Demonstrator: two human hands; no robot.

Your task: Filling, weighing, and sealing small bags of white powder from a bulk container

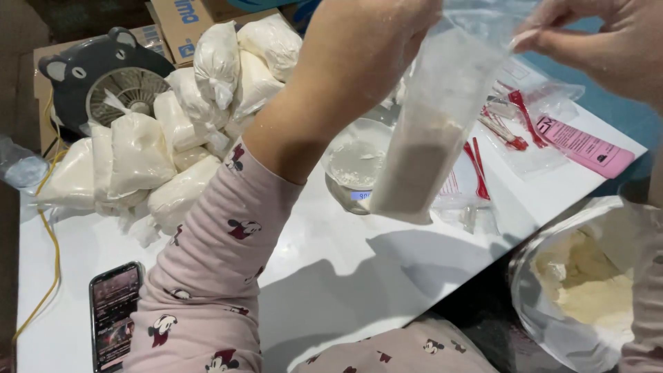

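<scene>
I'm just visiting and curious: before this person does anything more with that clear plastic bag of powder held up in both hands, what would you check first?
1. Clear plastic bag of pale powder held by both the left hand and the right hand: ok.
2. Bag clear of the white table: ok.
3. Bag top sealed: cannot tell.
4. Small digital scale with a clear bowl free beneath: ok.
5. Large open sack of yellowish powder upright: ok.
6. Black smartphone away from powder: ok.

Filled bags (173, 131) piled left on table (331, 276), fan (110, 83) behind; phone (114, 314) front-left; scale (356, 166) centre; sack (587, 276) right.
</scene>
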